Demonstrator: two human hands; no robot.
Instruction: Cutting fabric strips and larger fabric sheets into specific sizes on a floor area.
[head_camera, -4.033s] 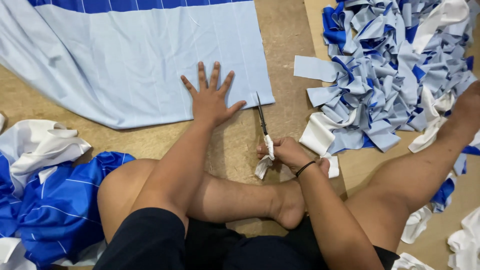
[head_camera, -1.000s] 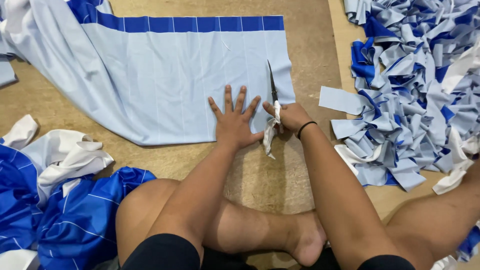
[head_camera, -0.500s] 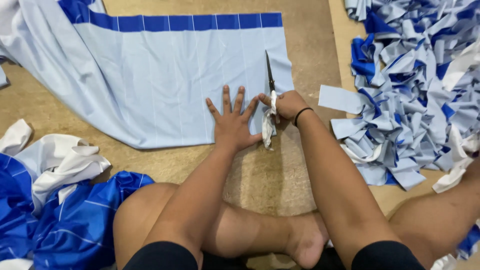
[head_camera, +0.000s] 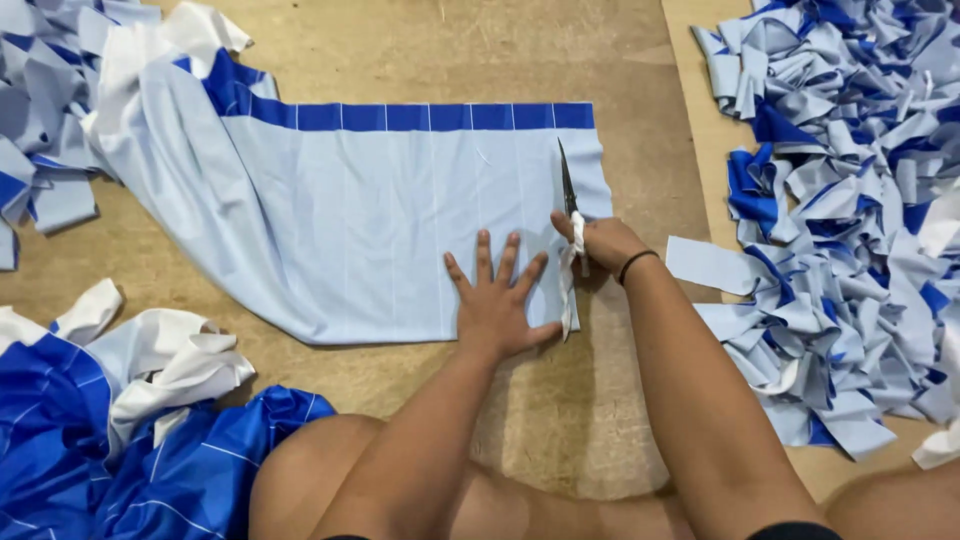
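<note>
1. Bare fingers (head_camera: 484, 262) of the left hand (head_camera: 495, 305) were spread wide and pressed flat on the light blue cloth (head_camera: 380, 225), near its lower right corner, holding nothing.
2. Just to the right, the right hand (head_camera: 603, 243) was closed around the handles of a pair of scissors (head_camera: 570, 205); the handles were wrapped in white cloth strips, with a loose end hanging down beside the left thumb.
3. Scissor blades pointed away from the person and lay on the cloth close to its right edge; whether they were parted could not be told.
4. A dark band (head_camera: 634, 262) circled the right wrist.
5. Spread flat on the brown board floor (head_camera: 420, 50), the light blue cloth had a darker blue band (head_camera: 420, 117) along its far edge and thin pale lines running across it; its left end was bunched into folds.
6. On the right, well apart from the hands, lay a large heap of cut blue, pale blue and white pieces (head_camera: 850, 220), with one flat pale piece (head_camera: 712, 268) near the right forearm.
7. At the lower left sat a crumpled pile of deep blue and white fabric (head_camera: 110, 430), next to the person's bare knee (head_camera: 320, 470).
8. More pale blue pieces (head_camera: 40, 120) were heaped in the upper left corner.
</note>
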